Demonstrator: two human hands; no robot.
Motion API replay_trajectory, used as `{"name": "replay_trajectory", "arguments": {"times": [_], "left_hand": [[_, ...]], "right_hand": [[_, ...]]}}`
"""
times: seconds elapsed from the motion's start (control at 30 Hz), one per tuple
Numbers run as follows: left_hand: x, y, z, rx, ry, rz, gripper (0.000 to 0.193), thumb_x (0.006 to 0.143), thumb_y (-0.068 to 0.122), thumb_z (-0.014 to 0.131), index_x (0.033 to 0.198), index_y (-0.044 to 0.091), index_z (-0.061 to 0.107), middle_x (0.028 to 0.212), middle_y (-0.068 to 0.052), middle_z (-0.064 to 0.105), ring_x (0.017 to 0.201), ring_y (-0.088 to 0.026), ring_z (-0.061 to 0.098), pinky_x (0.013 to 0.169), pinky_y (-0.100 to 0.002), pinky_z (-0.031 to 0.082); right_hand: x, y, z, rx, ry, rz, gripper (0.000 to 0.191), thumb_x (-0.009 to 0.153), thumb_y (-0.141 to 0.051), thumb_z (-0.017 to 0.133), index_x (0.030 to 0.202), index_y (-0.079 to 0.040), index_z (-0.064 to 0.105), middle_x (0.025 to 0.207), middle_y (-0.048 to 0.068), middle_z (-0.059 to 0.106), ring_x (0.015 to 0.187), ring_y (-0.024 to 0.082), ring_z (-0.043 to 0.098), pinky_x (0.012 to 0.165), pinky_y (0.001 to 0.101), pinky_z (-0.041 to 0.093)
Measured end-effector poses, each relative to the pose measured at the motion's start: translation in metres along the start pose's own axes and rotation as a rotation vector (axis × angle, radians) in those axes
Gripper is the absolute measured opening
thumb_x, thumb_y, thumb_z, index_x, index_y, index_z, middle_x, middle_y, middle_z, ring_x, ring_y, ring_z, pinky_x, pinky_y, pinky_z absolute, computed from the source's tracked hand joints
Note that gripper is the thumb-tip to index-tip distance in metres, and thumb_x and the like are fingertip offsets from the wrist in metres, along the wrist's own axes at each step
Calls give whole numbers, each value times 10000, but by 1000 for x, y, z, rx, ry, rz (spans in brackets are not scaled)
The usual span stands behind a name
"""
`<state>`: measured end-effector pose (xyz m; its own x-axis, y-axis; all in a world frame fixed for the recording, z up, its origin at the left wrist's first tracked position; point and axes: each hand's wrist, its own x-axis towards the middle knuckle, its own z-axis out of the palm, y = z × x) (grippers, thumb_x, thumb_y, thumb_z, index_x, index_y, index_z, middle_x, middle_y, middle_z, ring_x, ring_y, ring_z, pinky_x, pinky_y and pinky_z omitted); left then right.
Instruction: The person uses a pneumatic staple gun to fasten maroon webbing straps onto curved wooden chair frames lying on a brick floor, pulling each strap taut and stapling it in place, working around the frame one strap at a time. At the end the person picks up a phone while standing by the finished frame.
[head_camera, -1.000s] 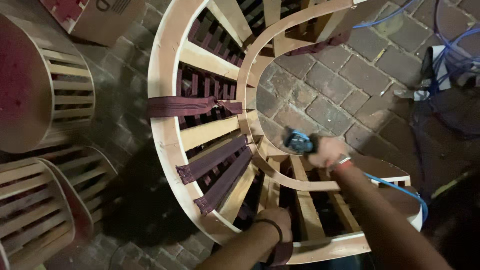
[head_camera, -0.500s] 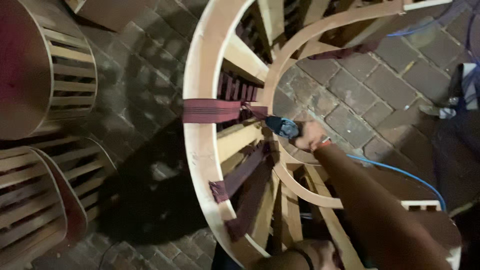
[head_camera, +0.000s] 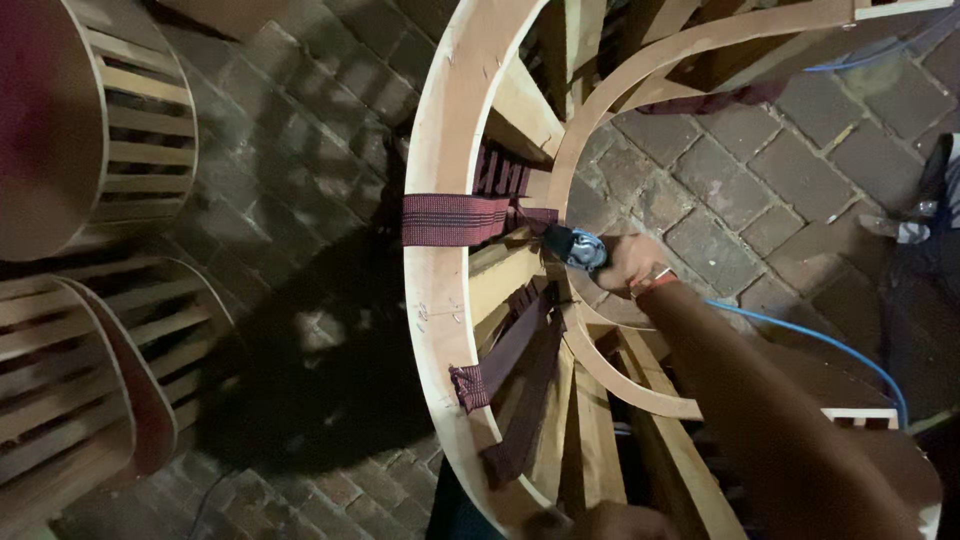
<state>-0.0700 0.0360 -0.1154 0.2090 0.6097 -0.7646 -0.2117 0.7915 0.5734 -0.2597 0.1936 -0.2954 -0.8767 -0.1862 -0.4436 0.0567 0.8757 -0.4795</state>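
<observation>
A curved wooden chair frame (head_camera: 438, 250) stands below me on brick paving, with dark red webbing straps (head_camera: 455, 219) stretched over its outer rail and two more straps (head_camera: 520, 350) hanging loose lower down. My right hand (head_camera: 628, 262) grips a blue and black air tool (head_camera: 577, 247) whose nose presses against the inner curved rail next to the top strap. A blue hose (head_camera: 800, 335) trails from the tool to the right. My left hand (head_camera: 600, 522) rests on the frame at the bottom edge of the view, mostly cut off.
Two more slatted wooden chair frames (head_camera: 110, 150) with red upholstery stand at the left. Brick paving (head_camera: 300, 200) lies between them and my frame. Another person's shoe (head_camera: 915, 225) and dark trouser leg show at the right edge.
My right hand has carried the tool up along the inner rail to the top strap. My view has shifted, so the frame sits further right and my left hand has dropped to the bottom edge.
</observation>
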Motion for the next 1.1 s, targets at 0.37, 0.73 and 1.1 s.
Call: {"name": "replay_trajectory", "arguments": {"times": [0.37,0.73,1.1], "left_hand": [[-389,30,-243,-12,934,174,529,934,17,581,1461,34,535,1326,-197,663,1106,-287,741,871,-410,592],[-99,142,-316,535,849,52,277,782,55,712,987,216,804,1145,-14,774,1070,-209,714,951,-342,543],[-10,61,-350,77,768,24,401,684,-67,596,957,159,783,980,-58,818,886,-182,781,808,-343,621]], "right_hand": [[-80,29,-55,293,104,337,542,663,-400,824,1087,-71,749,948,270,732,933,451,715,809,506,559],[-88,17,-100,1063,158,694,302,801,-248,826,960,3,773,793,119,742,647,219,656,574,387,487],[-43,-7,-126,1640,58,417,208,878,-120,760,1042,-19,683,839,71,710,699,193,676,624,362,570]]}}
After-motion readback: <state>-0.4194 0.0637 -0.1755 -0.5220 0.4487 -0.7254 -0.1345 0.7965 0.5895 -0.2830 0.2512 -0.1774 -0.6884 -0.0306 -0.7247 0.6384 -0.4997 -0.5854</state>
